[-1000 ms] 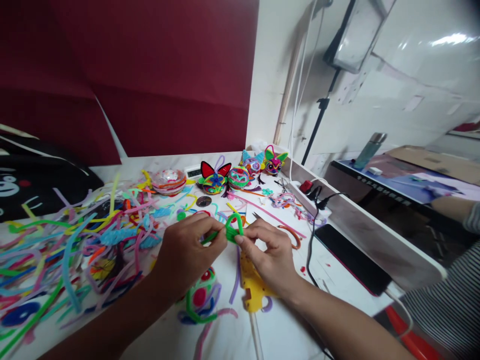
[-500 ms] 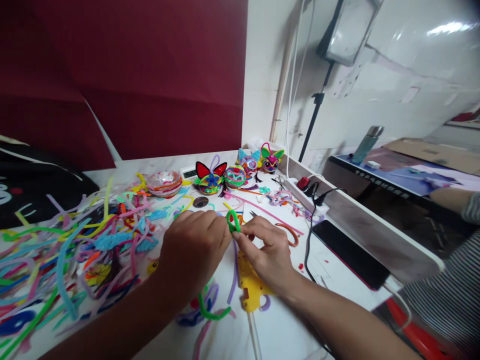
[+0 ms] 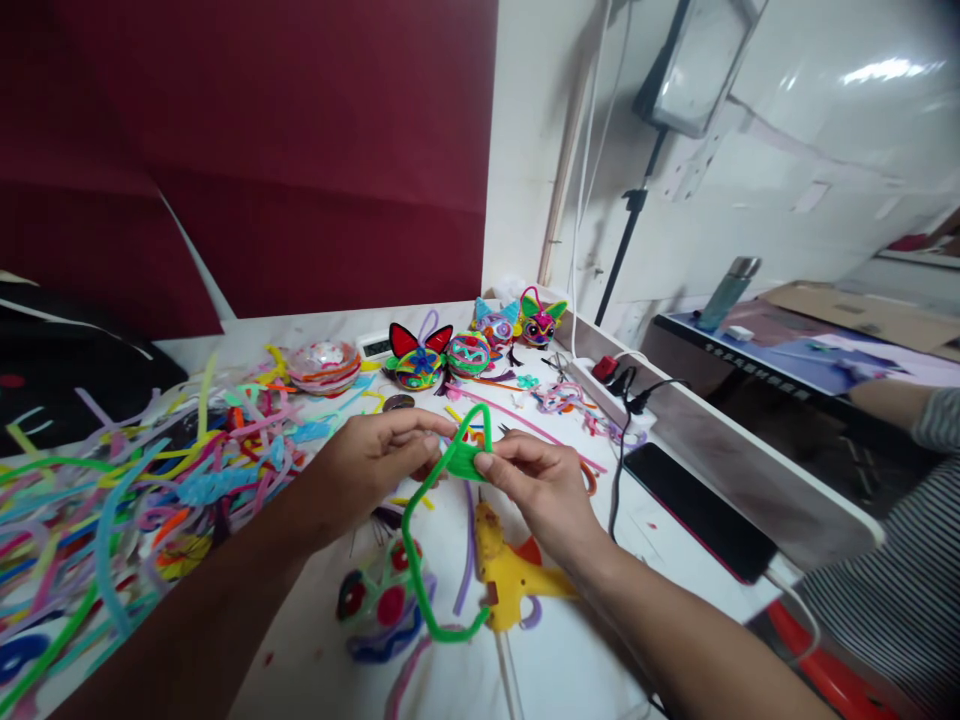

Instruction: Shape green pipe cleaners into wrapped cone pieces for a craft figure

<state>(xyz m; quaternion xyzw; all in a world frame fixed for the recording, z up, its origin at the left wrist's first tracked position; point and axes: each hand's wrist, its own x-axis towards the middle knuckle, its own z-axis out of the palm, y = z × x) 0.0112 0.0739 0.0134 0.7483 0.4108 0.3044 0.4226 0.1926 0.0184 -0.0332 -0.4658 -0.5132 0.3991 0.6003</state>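
L to R: tangled heap of loose pipe cleaners [image 3: 112,530] fills the left edge & lower left of frame, on the white desk [image 3: 300,650]. Left hand [image 3: 386,450], just left of ctr: half a sec ago balled up tight against the green piece, now loosened, fingers part-way uncurled w/ a gap to the thumb. No clear grip; can't tell if fingertips touch the green.

W/ that hand eased back, the decorated ball [image 3: 391,605], lower ctr, shows much better, red patches incl.

Green pipe cleaner [image 3: 465,462] is mid-frame, up off the desk: flat folded part + tall loop on top, long tail curving down to lower ctr. Loop looks bigger/more angular than 0.5 s ago & tail now shows nearly full length. Tail end overlaps the yellow glue gun [image 3: 512,590] in view; contact unclear.

Right hand [image 3: 529,480], R of ctr: thumb + index pinched on the folded part, about same spot as before. My read: folding/winding is partway, R anchoring, L between passes, tail still unwound.

Far R: black phone [image 3: 701,510] lying flat, co-worker's striped sleeve [image 3: 937,420] at edge.
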